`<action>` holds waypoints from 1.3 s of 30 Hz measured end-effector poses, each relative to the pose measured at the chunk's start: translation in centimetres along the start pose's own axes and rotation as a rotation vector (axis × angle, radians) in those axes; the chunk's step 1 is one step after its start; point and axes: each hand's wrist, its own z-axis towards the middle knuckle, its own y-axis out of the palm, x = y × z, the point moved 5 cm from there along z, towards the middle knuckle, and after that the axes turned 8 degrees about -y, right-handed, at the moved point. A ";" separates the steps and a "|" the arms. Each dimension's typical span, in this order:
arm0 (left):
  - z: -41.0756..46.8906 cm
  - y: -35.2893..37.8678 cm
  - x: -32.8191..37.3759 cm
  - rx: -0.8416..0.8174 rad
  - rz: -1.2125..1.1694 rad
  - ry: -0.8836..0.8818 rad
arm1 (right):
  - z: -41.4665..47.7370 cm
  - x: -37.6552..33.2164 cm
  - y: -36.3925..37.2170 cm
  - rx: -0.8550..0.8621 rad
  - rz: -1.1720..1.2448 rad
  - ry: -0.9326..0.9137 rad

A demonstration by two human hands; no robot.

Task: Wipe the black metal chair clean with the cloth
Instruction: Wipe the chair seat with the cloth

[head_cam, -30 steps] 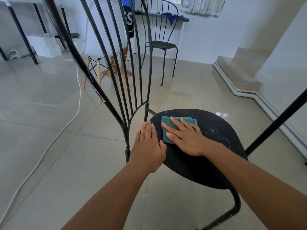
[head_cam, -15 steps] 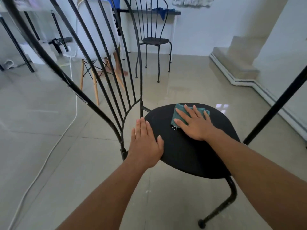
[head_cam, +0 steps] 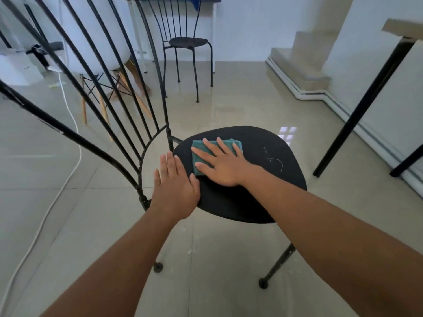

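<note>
The black metal chair stands on the tiled floor, its round seat in mid-frame and its barred backrest rising to the left. A folded teal cloth lies on the seat's far left part. My right hand presses flat on the cloth, fingers spread, covering most of it. My left hand rests flat on the seat's left edge, fingers together, holding nothing. Pale scuff marks show on the seat to the right of the cloth.
A second black metal chair stands farther back. A white shell chair with wooden legs is behind the backrest. A white cable runs over the floor on the left. Black table legs rise at the right, near a stepped wall base.
My right hand slid the cloth toward the seat's far side, then back left near the backrest. The view tilted down, showing the chair's feet. My left hand stayed on the seat edge.
</note>
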 end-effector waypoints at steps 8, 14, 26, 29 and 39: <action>-0.8 -0.2 0.2 0.007 -0.005 -0.092 | -1.2 4.8 -0.4 0.042 0.022 0.160; -0.9 -0.1 0.1 0.001 -0.050 -0.104 | -1.1 -0.9 0.4 -0.002 0.025 -0.254; -0.9 -0.1 -0.4 -0.013 -0.063 -0.093 | 3.0 0.3 -0.3 0.113 0.039 -0.038; -0.8 -0.1 -0.5 -0.014 -0.062 -0.080 | -0.8 -1.7 0.5 0.074 0.043 -0.266; -0.8 -0.6 -0.5 0.004 -0.031 -0.012 | -5.8 6.0 -0.8 0.025 -0.177 0.012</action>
